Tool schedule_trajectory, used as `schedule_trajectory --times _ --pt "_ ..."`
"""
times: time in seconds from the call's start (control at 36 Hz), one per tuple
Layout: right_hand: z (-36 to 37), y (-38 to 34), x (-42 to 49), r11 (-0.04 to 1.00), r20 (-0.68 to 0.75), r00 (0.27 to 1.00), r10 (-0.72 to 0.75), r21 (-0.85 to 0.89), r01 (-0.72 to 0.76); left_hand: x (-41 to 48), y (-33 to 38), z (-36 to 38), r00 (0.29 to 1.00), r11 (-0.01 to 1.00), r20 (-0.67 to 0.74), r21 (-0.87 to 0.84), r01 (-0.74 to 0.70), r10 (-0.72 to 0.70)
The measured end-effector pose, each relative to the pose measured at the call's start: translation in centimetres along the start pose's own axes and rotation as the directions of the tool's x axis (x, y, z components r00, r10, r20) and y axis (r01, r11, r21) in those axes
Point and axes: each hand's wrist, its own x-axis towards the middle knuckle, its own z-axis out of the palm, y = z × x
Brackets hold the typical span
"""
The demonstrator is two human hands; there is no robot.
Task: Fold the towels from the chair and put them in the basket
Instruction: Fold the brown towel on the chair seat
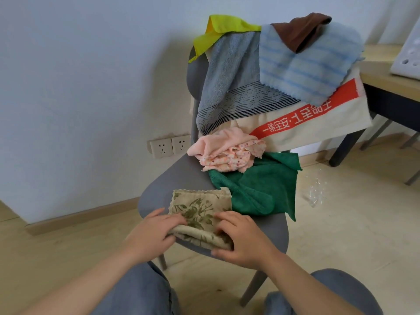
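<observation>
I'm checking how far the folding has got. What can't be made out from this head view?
- The basket: outside the head view entirely.
- The white holed object on the table: cut off by the right edge, unidentifiable.
- The cream towel: largely covered by the grey towel and blue striped towel.
- The floral towel, near fold: hidden under the left hand and right hand.
- The clear thing on the floor: too faint to identify.

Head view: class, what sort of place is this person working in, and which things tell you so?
Probably a plain room in a home: paired wall sockets low on a white wall, a pale wooden floor, and a grey chair heaped with towels beside a wooden desk.
</observation>
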Motion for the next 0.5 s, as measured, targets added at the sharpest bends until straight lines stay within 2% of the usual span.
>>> schedule_trajectory --times 0.06,0.11,0.17,0.22,0.28,0.36,0.44,0.5 --pt "-0.1 0.5 -0.2 0.999 0.096 0.995 0.017 -0.035 -0.014 0.3 -0.2 -0.5 0.997 0.993 0.024 -0.093 0.074 -0.072" --pt "-0.2 1.0 -0.2 0.998 0.11 0.993 0.033 -0.055 -0.027 0.7 0.0 -1.0 0.985 0.944 -0.016 -0.287 0.163 -0.175" --pt "-0.3 1.0 0.1 0.998 0.049 0.998 0.049 -0.028 -0.048 1.1 0.0 -1.3 0.954 0.847 -0.061 -0.478 0.232 -0.295" --pt "-0.2 0.9 0.6 0.994 -0.044 0.995 0.095 0.062 -0.092 1.6 0.0 -1.1 0.925 0.782 -0.085 -0.565 0.262 -0.371" --pt "-0.1 0.6 1.3 0.955 -0.093 0.975 0.202 0.239 -0.175 2.0 0.1 -0.7 0.897 0.734 -0.084 -0.61 0.299 -0.434" --pt "-0.2 0.3 2.4 0.814 -0.082 0.91 0.406 0.485 -0.319 2.8 0.3 0.1 0.856 0.708 -0.089 -0.608 0.359 -0.51" --pt "-0.6 0.0 3.6 0.691 -0.066 0.837 0.543 0.601 -0.401 4.0 0.3 0.6 0.812 0.706 -0.116 -0.572 0.417 -0.573" --pt "-0.8 -0.1 4.3 0.657 -0.043 0.801 0.597 0.598 -0.458 4.7 0.3 0.7 0.79 0.715 -0.125 -0.527 0.459 -0.6"
